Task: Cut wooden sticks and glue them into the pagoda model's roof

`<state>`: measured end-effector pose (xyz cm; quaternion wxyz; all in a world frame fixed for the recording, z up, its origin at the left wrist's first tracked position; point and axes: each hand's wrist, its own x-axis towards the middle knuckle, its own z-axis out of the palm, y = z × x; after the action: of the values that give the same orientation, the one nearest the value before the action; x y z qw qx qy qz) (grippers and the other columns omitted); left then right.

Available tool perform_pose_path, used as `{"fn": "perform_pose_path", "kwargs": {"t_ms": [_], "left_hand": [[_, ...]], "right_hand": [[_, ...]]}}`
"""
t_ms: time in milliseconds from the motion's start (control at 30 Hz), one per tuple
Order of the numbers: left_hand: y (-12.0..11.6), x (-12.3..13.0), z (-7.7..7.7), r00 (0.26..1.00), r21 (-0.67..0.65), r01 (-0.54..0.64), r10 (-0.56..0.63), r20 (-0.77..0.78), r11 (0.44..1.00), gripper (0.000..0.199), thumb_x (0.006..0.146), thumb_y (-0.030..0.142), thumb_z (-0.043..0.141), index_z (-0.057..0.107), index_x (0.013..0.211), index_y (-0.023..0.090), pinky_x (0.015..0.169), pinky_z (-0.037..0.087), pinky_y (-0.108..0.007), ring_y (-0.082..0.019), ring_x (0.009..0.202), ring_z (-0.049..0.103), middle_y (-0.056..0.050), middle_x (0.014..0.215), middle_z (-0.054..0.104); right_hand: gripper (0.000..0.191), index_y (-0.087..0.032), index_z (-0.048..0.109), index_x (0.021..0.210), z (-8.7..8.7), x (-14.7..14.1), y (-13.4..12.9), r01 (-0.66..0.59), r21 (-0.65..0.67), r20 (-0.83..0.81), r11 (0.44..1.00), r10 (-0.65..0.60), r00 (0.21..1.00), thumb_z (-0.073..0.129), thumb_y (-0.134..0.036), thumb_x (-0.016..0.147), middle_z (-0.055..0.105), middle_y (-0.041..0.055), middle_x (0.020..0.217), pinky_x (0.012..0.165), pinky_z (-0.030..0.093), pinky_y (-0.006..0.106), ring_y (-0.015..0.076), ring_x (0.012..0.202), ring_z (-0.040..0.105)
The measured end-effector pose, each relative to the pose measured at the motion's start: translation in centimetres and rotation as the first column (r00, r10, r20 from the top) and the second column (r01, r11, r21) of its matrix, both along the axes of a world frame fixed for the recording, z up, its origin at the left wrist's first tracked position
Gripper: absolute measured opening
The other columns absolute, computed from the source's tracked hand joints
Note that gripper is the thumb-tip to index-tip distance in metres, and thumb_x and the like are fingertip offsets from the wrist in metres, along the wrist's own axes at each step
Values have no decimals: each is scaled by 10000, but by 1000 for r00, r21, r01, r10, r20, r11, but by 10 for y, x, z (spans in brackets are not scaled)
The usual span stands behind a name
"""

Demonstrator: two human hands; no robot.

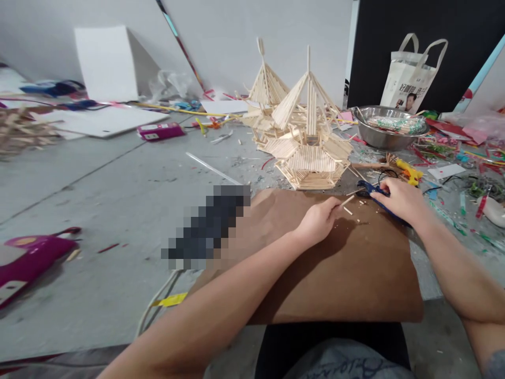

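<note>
My left hand (320, 220) pinches a thin pale wooden stick (347, 200) above the brown board (371, 273). My right hand (402, 199) is closed around a dark blue hand tool (369, 188) that looks like pliers; its jaws are hard to make out. A short cut piece of stick (347, 211) and several tiny wood bits lie on the board between my hands. Just beyond stands a pavilion-like model (311, 158) built from wooden sticks, with pointed roofs.
A metal bowl (365, 131) stands at the back right, before a white tote bag (408, 79). Near my right hand lies a yellow glue gun (412, 172). A blurred dark object (209, 223) with a cable lies left of the board. Purple packages (161, 131) and loose sticks (23, 134) are farther left.
</note>
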<state>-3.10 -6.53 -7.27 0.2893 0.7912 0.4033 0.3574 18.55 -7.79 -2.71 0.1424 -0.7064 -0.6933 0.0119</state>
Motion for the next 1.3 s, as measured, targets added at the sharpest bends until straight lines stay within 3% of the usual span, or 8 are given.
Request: {"fn": "perform_pose_path", "kwargs": {"t_ms": [100,233,400,600,767,967,1100,1300], "left_hand": [[2,-4,4,996,15,-58,59,-62,998,177,841,291,355,477,771,183,526,331,-203,-99,511,436,26,565,478],[1,-5,5,990,72,-99,105,-89,993,189,852,333,330,427,783,185,515,316,-208,-96,494,410,36,563,447],[1,-6,2,990,153,-86,102,-99,985,229,859,378,313,391,745,195,494,299,-204,-89,467,379,48,545,411],[6,-9,0,997,336,-26,49,-63,941,310,881,352,267,356,631,191,493,314,-202,-83,487,380,28,556,398],[5,-6,4,991,416,-111,70,113,903,288,885,314,284,444,692,173,699,426,-245,-123,765,520,-68,806,545],[-3,3,6,897,2,-145,131,422,989,373,843,482,339,521,806,159,739,450,-277,-147,836,568,-77,873,597],[-11,13,6,831,-433,112,155,535,895,430,780,587,377,423,664,175,402,365,-202,-81,397,462,31,494,497],[-21,21,10,808,-493,156,176,562,856,429,755,581,441,402,636,171,325,208,-163,-26,293,281,86,385,367]], "right_hand": [[342,-163,573,825,6,15,3,97,-279,351,956,7,936,504,-489,750,643,143,939,656,417,374,309,886,592],[256,-165,557,926,-2,15,6,43,-363,380,931,106,919,449,-352,790,628,130,1032,660,407,343,288,941,584],[336,-171,559,977,-3,18,11,117,-279,281,953,-36,959,367,-372,790,643,135,964,644,403,351,292,871,602],[440,-198,569,1085,21,31,2,157,55,66,986,-160,985,471,-447,736,655,95,944,646,403,333,275,831,601],[327,-179,646,888,38,33,-14,148,202,-310,968,-80,947,575,-426,686,533,3,482,463,337,272,161,459,486],[217,-171,616,763,20,6,-14,-268,97,-898,959,200,392,662,-339,634,422,-67,402,370,264,218,63,348,344],[200,-169,608,733,2,-18,-13,-286,93,-965,954,157,209,678,-313,612,441,-69,446,371,312,214,61,366,385],[174,-229,620,806,-15,-35,-15,-322,193,-981,927,190,-41,637,-239,634,622,-6,813,661,483,286,144,752,594]]}}
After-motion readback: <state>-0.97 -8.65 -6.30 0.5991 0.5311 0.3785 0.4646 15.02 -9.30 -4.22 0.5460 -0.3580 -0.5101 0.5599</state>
